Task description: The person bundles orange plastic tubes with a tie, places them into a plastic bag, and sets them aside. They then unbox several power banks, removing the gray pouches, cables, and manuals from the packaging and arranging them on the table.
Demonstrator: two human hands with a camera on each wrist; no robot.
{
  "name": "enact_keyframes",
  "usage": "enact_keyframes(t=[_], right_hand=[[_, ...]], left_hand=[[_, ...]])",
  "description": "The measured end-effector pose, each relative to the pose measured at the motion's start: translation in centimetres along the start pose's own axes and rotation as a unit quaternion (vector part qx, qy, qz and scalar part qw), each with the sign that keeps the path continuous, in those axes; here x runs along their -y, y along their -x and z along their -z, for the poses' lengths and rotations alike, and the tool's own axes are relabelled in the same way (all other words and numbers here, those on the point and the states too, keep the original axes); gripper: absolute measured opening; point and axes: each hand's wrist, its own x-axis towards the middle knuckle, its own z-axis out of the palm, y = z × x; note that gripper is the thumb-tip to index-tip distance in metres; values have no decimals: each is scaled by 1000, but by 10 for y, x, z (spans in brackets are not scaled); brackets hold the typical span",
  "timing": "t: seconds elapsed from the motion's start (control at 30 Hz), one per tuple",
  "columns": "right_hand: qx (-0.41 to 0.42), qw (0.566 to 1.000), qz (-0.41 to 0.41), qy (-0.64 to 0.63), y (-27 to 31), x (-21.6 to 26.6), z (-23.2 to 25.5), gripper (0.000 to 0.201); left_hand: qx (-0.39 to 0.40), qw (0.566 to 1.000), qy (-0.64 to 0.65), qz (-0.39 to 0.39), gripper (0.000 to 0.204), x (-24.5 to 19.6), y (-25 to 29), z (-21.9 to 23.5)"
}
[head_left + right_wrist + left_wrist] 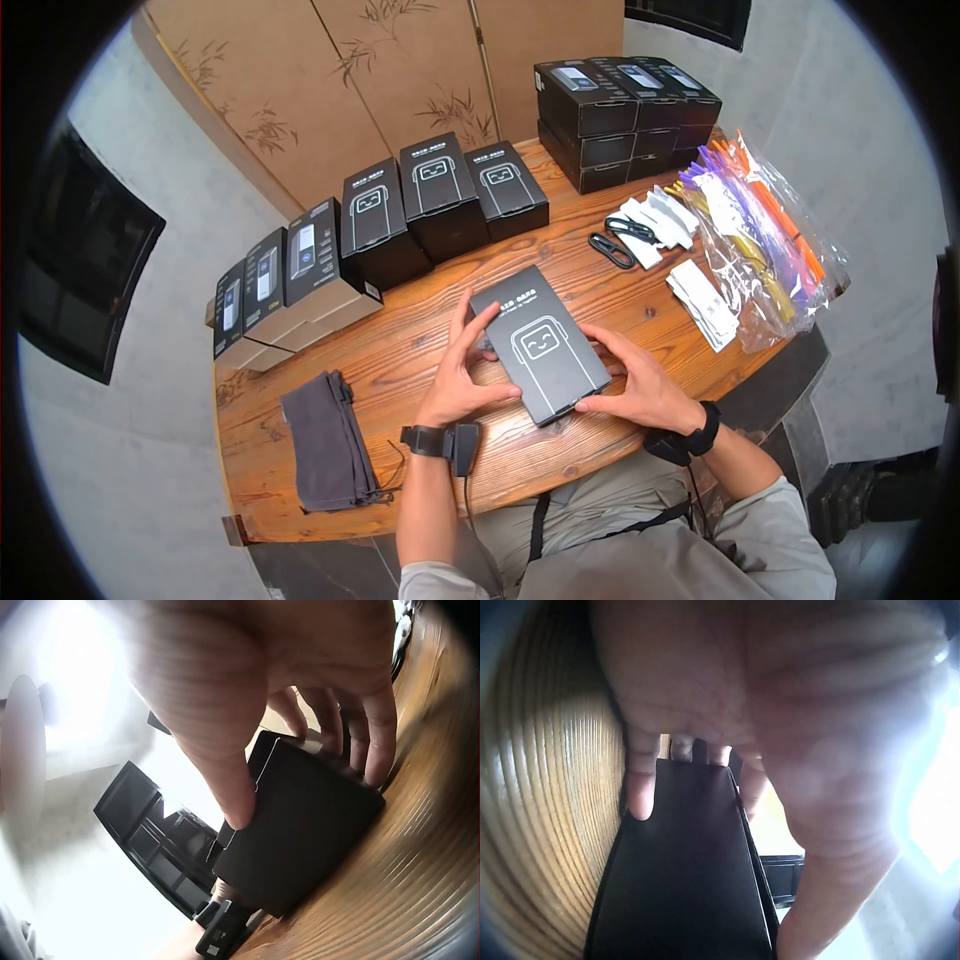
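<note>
A black box (548,372) with a line-drawn smiling face and white print on its lid stands in front of me at the table's near side. My left hand (462,378) grips its left side, the thumb by the near left corner and the fingers farther up. On the right, my right hand (645,388) holds it near the front corner, its thumb at the lid's near edge. In the left wrist view, fingers spread over the far end of the box's dark side (686,862). The right wrist view has the thumb on the lid seam of the box (307,817).
Black boxes (372,205) line the table's back left, with more stacked (600,120) at the back right. Black cables (612,250), white folded papers (703,305) and a plastic bag of coloured strips (765,240) lie right. Dark grey cloth pouches (325,440) lie left.
</note>
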Motion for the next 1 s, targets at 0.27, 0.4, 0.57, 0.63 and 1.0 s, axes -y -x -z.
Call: enact_keyframes(t=[0.27,0.4,0.57,0.63,1.0], right_hand=[[-5,1000,12,9,1,3,-1,89],[-6,1000,5,2,1,4,0,86],[-15,999,-9,-30,1,2,-3,81],[-16,999,-14,-33,1,2,-3,80],[-23,999,-6,-34,1,0,-5,81]], left_hand=[[0,1000,2,1,111,-1,0,0],[0,1000,1,2,111,-1,-1,-1],[1,1000,-1,3,111,-1,0,0],[0,1000,-1,4,111,-1,0,0],[-1,1000,-11,-5,109,0,0,-2]])
